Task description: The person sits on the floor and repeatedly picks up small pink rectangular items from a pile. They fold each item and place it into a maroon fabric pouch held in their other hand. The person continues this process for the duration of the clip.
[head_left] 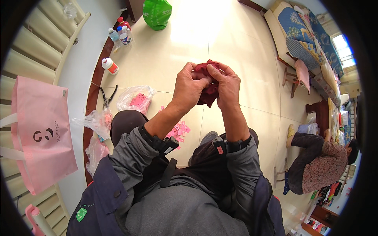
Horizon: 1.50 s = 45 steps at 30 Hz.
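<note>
A dark red piece of cloth [209, 95] is bunched between my two hands, out in front of my knees. My left hand [186, 87] pinches it from the left, fingertips tucked into the folds. From the other side my right hand [227, 85] grips it, thumb pressed on top. Both sets of fingertips nearly meet in the middle, and part of the fabric is covered by them. Its exact kind I cannot make out. Below my forearms, many small pink tags [180, 130] lie scattered on the floor.
Left of my knee are a clear plastic bag [136, 99] of pink pieces and black-handled pliers [107, 96]. A pink tote bag [43, 133] hangs at the left. Bottles [125, 36] and a green bag [157, 15] stand ahead. Another person [325, 167] sits at the right.
</note>
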Motion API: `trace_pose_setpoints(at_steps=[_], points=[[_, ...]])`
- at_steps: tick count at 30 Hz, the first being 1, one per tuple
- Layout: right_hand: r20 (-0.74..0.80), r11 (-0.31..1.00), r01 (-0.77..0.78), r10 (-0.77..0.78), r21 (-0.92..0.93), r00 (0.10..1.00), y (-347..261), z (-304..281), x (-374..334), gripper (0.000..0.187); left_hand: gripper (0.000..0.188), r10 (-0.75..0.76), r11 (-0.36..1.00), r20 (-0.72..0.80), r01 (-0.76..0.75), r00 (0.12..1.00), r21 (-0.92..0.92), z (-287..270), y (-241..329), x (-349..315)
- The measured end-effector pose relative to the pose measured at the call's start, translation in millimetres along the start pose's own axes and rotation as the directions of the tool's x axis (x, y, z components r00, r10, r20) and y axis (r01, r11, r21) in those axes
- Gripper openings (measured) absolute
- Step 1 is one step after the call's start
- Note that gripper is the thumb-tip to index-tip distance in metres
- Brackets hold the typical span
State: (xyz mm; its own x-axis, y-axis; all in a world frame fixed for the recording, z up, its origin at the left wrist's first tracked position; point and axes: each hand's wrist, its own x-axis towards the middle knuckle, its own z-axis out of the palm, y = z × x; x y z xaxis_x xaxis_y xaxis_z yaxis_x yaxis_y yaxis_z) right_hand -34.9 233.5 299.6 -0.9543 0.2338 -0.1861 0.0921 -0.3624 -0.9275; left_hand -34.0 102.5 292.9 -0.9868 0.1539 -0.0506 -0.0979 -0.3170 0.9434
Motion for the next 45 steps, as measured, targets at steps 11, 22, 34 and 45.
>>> trace_pose_setpoints(at_steps=[11,22,34,45], points=[[0.001,0.981,0.128,-0.129,-0.143,0.992,-1.2,2.3,-0.7,0.038,0.027,0.011,1.000,0.016,-0.011,1.000,0.017,0.1,-2.9,-1.3],[0.064,0.980,0.091,-0.081,-0.176,0.995,-1.5,-3.3,2.0,0.024,0.026,0.016,0.999,0.012,-0.017,1.000,0.049,-1.8,-4.2,-3.2],[0.071,0.982,0.039,-0.026,-0.183,0.997,-3.5,-3.5,0.5,0.018,0.030,-0.022,1.000,0.016,0.023,1.000,-0.014,-4.3,-1.6,-2.7],[0.149,0.984,-0.167,0.156,0.065,0.976,-8.6,-11.1,-3.4,0.030,0.037,-0.052,0.999,-0.001,0.052,0.999,0.010,-12.3,-1.4,-1.7]])
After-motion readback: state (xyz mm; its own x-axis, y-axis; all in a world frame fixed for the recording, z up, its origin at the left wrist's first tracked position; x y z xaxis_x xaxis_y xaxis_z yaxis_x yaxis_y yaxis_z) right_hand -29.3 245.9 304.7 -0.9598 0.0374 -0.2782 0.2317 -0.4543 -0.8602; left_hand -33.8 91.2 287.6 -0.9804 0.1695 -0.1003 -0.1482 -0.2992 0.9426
